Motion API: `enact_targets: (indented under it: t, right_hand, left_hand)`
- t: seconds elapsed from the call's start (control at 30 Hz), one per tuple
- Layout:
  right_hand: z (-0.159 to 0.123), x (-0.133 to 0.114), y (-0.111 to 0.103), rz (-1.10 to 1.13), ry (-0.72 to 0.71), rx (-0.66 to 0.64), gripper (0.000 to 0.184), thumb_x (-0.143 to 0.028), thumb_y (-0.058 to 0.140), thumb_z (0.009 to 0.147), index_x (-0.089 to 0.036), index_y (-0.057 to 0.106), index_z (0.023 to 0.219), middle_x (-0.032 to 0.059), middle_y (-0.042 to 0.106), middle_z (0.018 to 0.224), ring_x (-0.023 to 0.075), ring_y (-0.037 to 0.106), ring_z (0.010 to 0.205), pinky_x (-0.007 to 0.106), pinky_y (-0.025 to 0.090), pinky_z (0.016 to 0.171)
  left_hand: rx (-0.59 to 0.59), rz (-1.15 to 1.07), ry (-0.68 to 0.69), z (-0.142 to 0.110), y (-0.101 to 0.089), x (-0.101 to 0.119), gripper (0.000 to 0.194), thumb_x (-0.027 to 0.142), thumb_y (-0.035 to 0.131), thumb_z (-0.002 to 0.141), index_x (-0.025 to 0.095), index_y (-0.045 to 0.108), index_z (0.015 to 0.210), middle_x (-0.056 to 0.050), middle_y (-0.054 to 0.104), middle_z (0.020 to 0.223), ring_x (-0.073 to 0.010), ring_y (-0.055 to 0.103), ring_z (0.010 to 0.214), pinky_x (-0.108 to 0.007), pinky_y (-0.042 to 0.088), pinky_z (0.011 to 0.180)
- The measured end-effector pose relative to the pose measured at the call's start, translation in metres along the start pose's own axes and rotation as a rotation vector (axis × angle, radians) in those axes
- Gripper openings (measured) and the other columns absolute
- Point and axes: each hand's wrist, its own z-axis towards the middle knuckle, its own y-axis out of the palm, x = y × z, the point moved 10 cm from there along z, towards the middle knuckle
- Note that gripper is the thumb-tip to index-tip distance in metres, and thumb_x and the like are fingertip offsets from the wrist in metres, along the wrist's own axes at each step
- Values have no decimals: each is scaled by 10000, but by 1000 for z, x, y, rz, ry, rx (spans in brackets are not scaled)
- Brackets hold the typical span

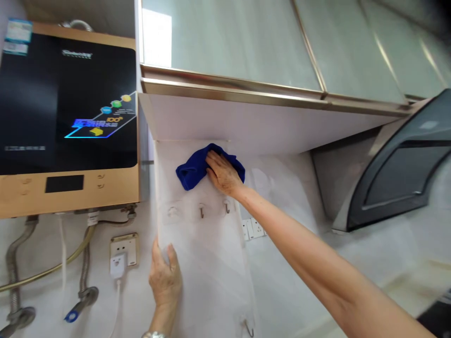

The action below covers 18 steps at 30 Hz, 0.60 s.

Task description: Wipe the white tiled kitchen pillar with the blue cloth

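My right hand [221, 172] presses a blue cloth [192, 170] flat against a white wall column [207, 263], just under the upper cabinets. The cloth bunches out to the left of my fingers. My left hand [165, 276] lies lower down on the left edge of the same column, fingers spread and pointing up, holding nothing. Small metal hooks [202, 210] sit on the column between the two hands.
A black and gold water heater [66, 117] hangs at the left, with hoses and pipes [84, 272] below it. A wall socket with a white plug [122, 256] is beside my left hand. Glossy upper cabinets [246, 47] run overhead. A dark range hood [401, 173] stands at the right.
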Motion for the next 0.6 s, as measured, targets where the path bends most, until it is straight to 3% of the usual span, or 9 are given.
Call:
enact_targets:
  t: [0.23, 0.33, 0.43, 0.6]
  right_hand:
    - [-26, 26, -9, 100, 53, 65, 475, -307, 338, 983, -172, 470, 1419, 71, 420, 1556, 157, 245, 1506, 423, 210, 1296]
    - [-46, 45, -11, 173, 126, 124, 496, -317, 320, 979, -135, 451, 1420, 110, 412, 1555, 169, 265, 1500, 423, 262, 1279]
    - [-69, 60, -10, 252, 274, 192, 503, -319, 297, 980, -130, 414, 1431, 140, 429, 1535, 185, 366, 1451, 423, 332, 1240]
    - [-107, 68, 1, 441, 490, 234, 436, -400, 263, 1013, -226, 471, 1355, 74, 624, 1329, 172, 600, 1185, 358, 498, 1064]
  left_hand:
    - [21, 58, 13, 2, 0, 3, 633, 492, 332, 942, 123, 386, 1453, -239, 549, 1449, -401, 569, 1287, -573, 497, 1026]
    - [30, 62, 22, 2, 0, 4, 639, 500, 326, 940, 121, 393, 1450, -235, 549, 1449, -413, 572, 1275, -582, 497, 1018]
    - [32, 81, 6, 1, -1, 4, 635, 505, 328, 941, 137, 394, 1454, -230, 572, 1426, -404, 597, 1239, -577, 499, 1004]
    - [49, 144, -26, 2, -2, 6, 598, 465, 359, 934, 157, 415, 1443, -209, 640, 1336, -367, 649, 1105, -539, 516, 924]
